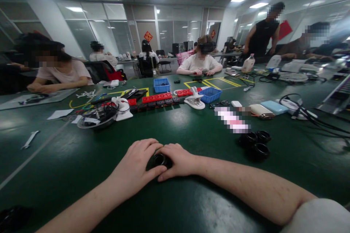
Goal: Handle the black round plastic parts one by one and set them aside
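Between my two hands, on the green table, stands a black, hollow, ring-shaped part with its round opening facing up. My left hand curves round its left side, thumb in front and fingers behind. From the other side my right hand wraps it, fingertips meeting those of the left hand at the back. Much of the part is hidden by the fingers. To the right lie several similar black ring-shaped parts in a cluster.
A wrench lies at the left. Ahead are a bowl of cables, red sockets, a white clip stand and blue baskets. Power banks and cables lie right. A dark object sits at lower left. People sit around.
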Demonstrator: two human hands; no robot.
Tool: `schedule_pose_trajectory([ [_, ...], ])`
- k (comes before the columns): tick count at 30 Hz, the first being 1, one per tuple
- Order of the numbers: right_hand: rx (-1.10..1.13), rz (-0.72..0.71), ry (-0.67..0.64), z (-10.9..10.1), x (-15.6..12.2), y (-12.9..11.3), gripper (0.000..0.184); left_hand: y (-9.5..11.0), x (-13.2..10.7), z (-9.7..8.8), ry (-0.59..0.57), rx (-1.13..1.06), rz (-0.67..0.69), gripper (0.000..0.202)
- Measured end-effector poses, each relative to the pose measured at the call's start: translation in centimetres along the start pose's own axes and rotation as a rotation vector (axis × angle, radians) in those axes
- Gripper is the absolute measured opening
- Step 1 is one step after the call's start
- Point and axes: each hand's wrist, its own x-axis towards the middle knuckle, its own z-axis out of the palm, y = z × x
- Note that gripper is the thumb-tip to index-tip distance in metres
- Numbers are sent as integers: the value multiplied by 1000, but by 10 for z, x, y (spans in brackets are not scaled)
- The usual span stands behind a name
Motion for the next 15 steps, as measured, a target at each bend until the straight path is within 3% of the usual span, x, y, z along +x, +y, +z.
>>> schedule_pose_trajectory([
  [4, 72, -91, -107, -9, 3, 8, 58, -7, -1, -14, -150, -134, 129, 35],
  [8, 86, -81, -162, -14, 5, 11, 45, -13, 2, -14, -267, -168, 186, 44],
  [12, 98, -64, -152, -12, 6, 12, 45, -16, 4, -6, -273, -153, 194, 43],
  [15, 63, 24, -111, -6, 5, 7, 45, -10, 4, -1, -226, -123, 117, 35],
])
